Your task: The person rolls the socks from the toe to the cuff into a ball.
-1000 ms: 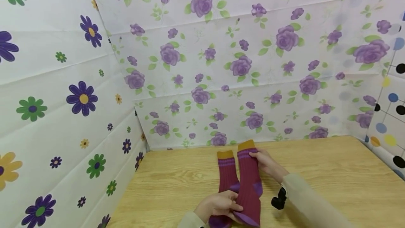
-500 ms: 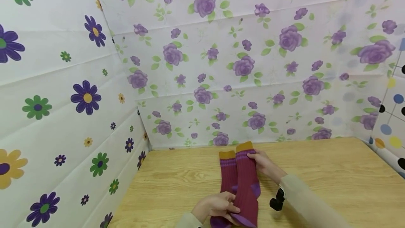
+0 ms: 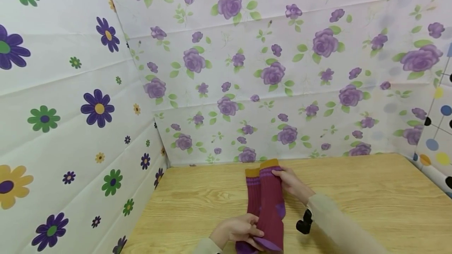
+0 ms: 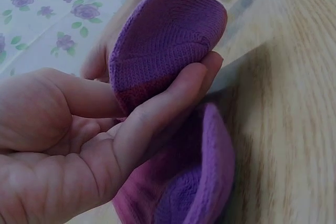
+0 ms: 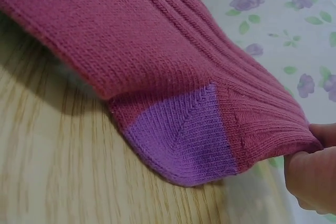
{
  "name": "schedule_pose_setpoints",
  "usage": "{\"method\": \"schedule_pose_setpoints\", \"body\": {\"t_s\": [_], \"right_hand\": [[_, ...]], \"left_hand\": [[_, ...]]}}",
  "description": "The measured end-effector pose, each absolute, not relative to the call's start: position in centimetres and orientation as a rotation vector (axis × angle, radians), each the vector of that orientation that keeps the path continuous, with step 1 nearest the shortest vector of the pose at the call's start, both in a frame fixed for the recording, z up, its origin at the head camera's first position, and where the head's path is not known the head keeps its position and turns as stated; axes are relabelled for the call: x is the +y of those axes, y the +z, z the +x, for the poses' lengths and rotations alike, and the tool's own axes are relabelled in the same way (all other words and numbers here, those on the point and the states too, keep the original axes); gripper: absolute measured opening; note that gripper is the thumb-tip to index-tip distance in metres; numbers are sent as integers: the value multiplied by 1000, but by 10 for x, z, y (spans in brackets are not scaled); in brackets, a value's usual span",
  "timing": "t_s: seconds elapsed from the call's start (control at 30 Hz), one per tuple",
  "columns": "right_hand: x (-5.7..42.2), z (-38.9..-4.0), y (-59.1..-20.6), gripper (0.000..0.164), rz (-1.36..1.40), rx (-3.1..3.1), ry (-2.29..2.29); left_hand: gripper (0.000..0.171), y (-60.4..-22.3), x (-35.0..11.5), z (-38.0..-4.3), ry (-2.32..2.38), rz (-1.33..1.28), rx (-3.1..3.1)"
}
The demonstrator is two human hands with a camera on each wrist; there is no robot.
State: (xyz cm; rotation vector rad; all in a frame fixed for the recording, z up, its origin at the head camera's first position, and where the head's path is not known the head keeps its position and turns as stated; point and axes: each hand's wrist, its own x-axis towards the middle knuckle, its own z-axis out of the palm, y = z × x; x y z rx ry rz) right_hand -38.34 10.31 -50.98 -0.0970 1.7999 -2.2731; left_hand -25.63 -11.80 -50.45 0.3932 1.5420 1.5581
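Observation:
Two maroon socks with mustard cuffs and purple heels and toes are in the head view. The upper sock is held above the table, partly overlapping the lower sock, which lies to its left. My left hand pinches the upper sock near its purple toe, thumb on top and fingers beneath. With my right hand I pinch that sock's right edge just below the cuff. In the left wrist view the lower sock shows under my fingers. The purple heel hangs near the tabletop in the right wrist view.
A light wooden table spreads under the socks. White flowered sheets hang behind it and at the left; a dotted sheet hangs at the right. A black wrist device sits at my right cuff.
Both hands have carried the upper sock a little to the left, so it covers more of the lower sock. My grip on it stays the same; the head view has shifted slightly.

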Motion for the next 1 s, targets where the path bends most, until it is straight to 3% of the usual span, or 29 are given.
{"method": "schedule_pose_setpoints", "body": {"t_s": [1.0], "right_hand": [[73,-394,-506,48,-87,1800,-2272]], "left_hand": [[38,-498,-143,-262,1565,443,1528]]}}
